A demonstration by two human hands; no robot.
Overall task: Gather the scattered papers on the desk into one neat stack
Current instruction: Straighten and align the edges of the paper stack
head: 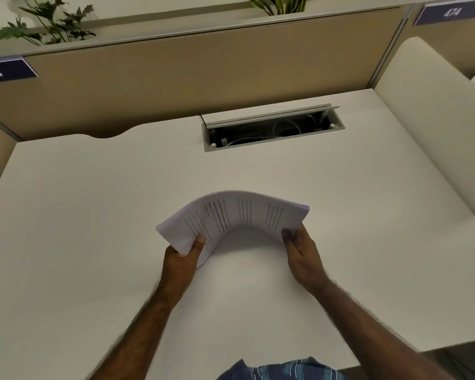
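White papers [231, 215], blue striped shirt [283, 370]

Papers [232, 218] held over the desk [93, 215] middle, left hand [183, 260] at their left end, right hand [303, 255] at their right; cable tray [272, 130] behind them in the desk, partition [176, 78] behind that, plants [47, 23] on top.
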